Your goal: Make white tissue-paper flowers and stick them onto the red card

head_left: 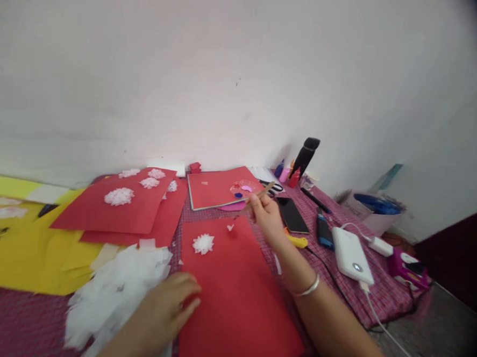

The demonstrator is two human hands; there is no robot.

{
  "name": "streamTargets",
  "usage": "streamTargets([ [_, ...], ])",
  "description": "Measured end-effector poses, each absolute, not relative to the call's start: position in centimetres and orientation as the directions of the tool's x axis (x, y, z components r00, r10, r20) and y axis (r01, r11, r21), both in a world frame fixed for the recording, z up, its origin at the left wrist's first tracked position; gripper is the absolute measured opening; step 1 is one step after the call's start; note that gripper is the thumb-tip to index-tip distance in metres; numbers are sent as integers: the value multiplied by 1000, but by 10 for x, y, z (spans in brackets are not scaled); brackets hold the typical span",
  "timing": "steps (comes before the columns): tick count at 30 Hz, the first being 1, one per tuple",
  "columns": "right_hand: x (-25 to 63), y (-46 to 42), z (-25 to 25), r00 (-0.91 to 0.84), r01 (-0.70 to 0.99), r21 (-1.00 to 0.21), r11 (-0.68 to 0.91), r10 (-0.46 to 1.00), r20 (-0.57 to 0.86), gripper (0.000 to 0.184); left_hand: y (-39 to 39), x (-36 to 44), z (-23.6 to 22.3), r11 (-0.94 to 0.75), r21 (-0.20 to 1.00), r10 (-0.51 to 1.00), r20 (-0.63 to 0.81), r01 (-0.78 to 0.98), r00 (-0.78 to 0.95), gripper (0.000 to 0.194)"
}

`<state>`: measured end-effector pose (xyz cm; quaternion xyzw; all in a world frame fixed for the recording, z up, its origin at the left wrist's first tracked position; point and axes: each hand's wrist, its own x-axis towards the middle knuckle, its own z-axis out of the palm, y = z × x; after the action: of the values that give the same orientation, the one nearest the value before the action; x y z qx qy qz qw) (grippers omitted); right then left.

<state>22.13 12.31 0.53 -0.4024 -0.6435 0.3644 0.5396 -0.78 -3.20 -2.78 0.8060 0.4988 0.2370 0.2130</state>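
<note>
My right hand (265, 217) pinches a thin wooden paintbrush (262, 193), its tip low over the top of a red paper sheet (235, 297) near a small pale scrap (230, 228). A white tissue flower (203, 243) lies on that sheet. My left hand (172, 304) rests flat with fingers stretched on the sheet's left edge, beside a heap of white tissue (114, 292). A clear paint palette (242, 188) with red, blue and pink dabs sits just beyond the brush on another red sheet (215, 190).
More red sheets with white flowers (119, 196) lie at left on yellow paper (24, 246). At right are a black phone (293, 215), a white power bank (350, 255) with cable, paint bottles (286, 172), a black flask (305, 154) and a box (372, 208).
</note>
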Motion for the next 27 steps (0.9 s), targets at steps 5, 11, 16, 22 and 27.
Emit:
streamTargets([
  [5,214,104,0,-171,-154,-964,216,955,241,25,-39,-59,15,-157,694,958,281,702,-64,16],
  [11,199,89,-32,-367,-212,-975,-64,930,18,26,-76,-65,13,-131,638,988,24,759,151,13],
  [16,194,82,-36,-425,-139,-990,-33,905,30,27,-92,-51,-12,-268,429,959,31,862,283,23],
  [22,196,82,-36,-416,-97,-995,-27,909,16,29,-76,-40,-20,-475,288,879,104,832,466,41],
  [27,199,84,-33,-402,-139,-990,7,914,63,29,-67,-32,-14,-299,616,952,141,728,272,15],
])
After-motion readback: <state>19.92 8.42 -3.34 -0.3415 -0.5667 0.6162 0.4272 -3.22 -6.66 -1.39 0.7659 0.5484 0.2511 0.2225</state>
